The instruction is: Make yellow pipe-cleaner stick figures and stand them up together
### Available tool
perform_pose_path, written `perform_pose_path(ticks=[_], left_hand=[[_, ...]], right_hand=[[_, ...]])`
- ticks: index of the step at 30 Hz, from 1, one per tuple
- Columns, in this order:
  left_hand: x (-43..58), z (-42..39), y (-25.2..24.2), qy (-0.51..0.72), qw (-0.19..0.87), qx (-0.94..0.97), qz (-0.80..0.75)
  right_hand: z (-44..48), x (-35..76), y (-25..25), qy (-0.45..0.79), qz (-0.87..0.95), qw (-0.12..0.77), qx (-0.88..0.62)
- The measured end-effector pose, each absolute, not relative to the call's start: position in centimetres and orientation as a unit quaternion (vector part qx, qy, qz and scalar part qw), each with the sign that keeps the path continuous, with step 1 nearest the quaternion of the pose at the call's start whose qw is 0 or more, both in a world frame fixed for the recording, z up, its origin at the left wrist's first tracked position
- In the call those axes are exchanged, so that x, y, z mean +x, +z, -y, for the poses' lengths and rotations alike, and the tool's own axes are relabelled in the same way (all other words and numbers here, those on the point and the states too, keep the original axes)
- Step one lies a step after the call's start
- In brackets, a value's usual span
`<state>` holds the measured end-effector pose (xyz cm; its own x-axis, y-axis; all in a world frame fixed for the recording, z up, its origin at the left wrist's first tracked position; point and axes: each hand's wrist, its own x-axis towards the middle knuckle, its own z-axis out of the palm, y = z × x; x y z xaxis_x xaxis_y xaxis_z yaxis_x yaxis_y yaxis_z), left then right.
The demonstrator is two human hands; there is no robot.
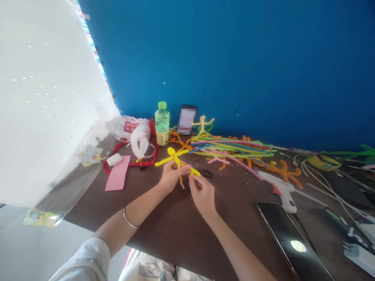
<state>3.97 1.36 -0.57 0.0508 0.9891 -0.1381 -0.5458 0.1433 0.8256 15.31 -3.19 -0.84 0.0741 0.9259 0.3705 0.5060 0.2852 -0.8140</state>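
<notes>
the left hand [170, 176] grip is pinching the yellow pipe-cleaner figure [174, 157] at its middle, holding it over the counter [175, 230]. the right hand [202, 194] grip is pinching the figure's lower end, just beside the left. beyond both grips loose pipe cleaners [231, 148] are lying. bare counter is showing under the grips, down to its near edge. a glue gun [281, 189] and a phone [293, 242] are lying well outside the right grip.
</notes>
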Motion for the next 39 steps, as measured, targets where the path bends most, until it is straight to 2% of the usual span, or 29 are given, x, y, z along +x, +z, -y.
perform_pose_path(ticks=[9,12,15,22,27,29,34,39], left_hand=[[3.7,-0.9,-0.7,0.538,0.451,0.493,-0.514],[3.5,-1.0,-0.7,0.535,0.437,0.527,-0.496],[3.4,-1.3,-0.8,0.508,0.495,0.52,-0.476],[3.0,-1.7,-0.6,0.455,0.67,0.468,-0.352],[3.0,-1.8,-0.4,0.45,0.734,0.39,-0.326],[3.1,-1.7,-0.4,0.469,0.745,0.347,-0.324],[3.6,-1.5,-0.5,0.511,0.753,0.272,-0.312],[4.0,-1.3,-0.6,0.557,0.716,0.255,-0.334]], right_hand=[[3.2,16.3,-0.5,-0.106,0.767,0.289,-0.563],[3.0,16.9,0.0,-0.134,0.781,0.289,-0.538],[2.7,17.5,0.2,-0.061,0.766,0.343,-0.54],[1.7,18.1,0.4,0.308,0.615,0.471,-0.552],[1.4,17.7,0.1,0.465,0.486,0.509,-0.537],[1.5,17.4,0.0,0.468,0.474,0.512,-0.543],[2.2,16.5,0.0,0.364,0.53,0.499,-0.581],[3.0,15.5,-0.5,0.311,0.592,0.471,-0.575]])
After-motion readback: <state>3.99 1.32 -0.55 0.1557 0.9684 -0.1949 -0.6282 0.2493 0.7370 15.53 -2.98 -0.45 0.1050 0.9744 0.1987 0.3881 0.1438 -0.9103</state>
